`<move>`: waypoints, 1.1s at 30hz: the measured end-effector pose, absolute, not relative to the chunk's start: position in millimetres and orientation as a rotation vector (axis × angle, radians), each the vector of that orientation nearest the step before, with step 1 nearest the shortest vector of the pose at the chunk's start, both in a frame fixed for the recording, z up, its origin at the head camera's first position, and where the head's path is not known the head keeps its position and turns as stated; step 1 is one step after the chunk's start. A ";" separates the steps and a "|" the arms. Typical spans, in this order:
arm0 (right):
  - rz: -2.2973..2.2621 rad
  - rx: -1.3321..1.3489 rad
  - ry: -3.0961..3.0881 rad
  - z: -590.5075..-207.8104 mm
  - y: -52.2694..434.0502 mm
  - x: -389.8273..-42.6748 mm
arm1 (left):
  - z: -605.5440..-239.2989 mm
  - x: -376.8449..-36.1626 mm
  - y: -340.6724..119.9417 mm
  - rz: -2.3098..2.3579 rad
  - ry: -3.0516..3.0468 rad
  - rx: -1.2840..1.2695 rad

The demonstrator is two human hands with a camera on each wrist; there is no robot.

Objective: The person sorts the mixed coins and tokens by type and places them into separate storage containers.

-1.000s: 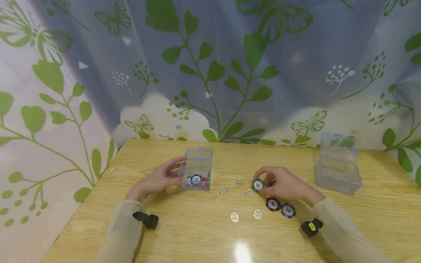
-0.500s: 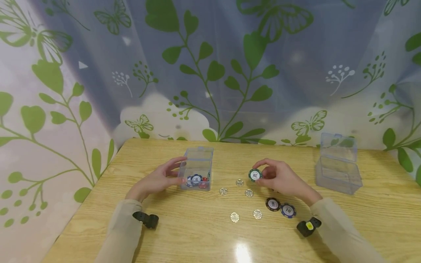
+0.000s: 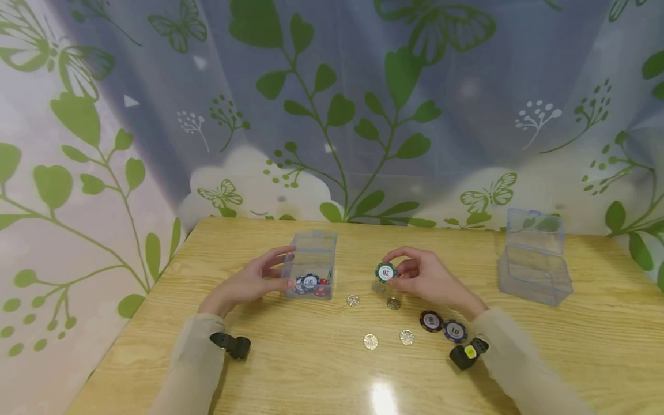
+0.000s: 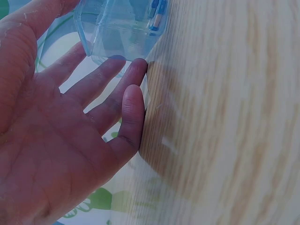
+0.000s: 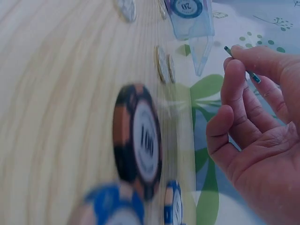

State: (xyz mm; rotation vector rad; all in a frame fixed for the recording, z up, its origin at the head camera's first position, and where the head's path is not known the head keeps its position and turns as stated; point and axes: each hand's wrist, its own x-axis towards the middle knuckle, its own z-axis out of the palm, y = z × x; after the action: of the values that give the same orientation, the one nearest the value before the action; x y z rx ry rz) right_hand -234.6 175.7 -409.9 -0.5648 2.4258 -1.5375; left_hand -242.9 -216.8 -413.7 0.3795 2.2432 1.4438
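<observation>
My right hand [image 3: 396,271] pinches a green "20" chip [image 3: 386,272] between thumb and fingers, held above the table just right of a small clear box [image 3: 313,259]. The right wrist view shows this chip [image 5: 228,50] edge-on at the fingertips. The box holds several chips, a blue one [image 3: 309,282] among them. My left hand [image 3: 284,268] grips the box's left side, thumb on one face and fingers [image 4: 133,101] on the other. A black-and-orange "100" chip [image 3: 430,321] and a blue "10" chip [image 3: 455,330] lie on the table near my right wrist.
Several silver coins [image 3: 370,342] are scattered on the wooden table [image 3: 311,374] between the hands. A second clear box [image 3: 534,271] with its lid up stands at the right. A leaf-patterned curtain hangs behind the table's far edge.
My right hand has lifted the green "20" chip off the table and carried it left toward the clear box. The left hand has stayed on the box.
</observation>
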 end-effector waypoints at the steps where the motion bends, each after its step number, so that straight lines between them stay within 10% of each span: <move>1: -1.549 -0.569 2.417 -410.5 173.6 -235.4 | -413.7 -243.0 -216.8 1.445 2.243 0.381; 33: -1.685 -0.538 2.289 -406.4 112.8 -244.7 | -414.8 -244.8 -217.0 1.430 2.258 0.362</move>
State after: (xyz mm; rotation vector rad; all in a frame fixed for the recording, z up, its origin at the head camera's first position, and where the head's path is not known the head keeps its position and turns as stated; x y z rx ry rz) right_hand -244.7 112.8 -406.4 -0.5376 2.2890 -1.6848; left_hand -244.8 -217.0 -414.8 0.3616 2.2578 1.4298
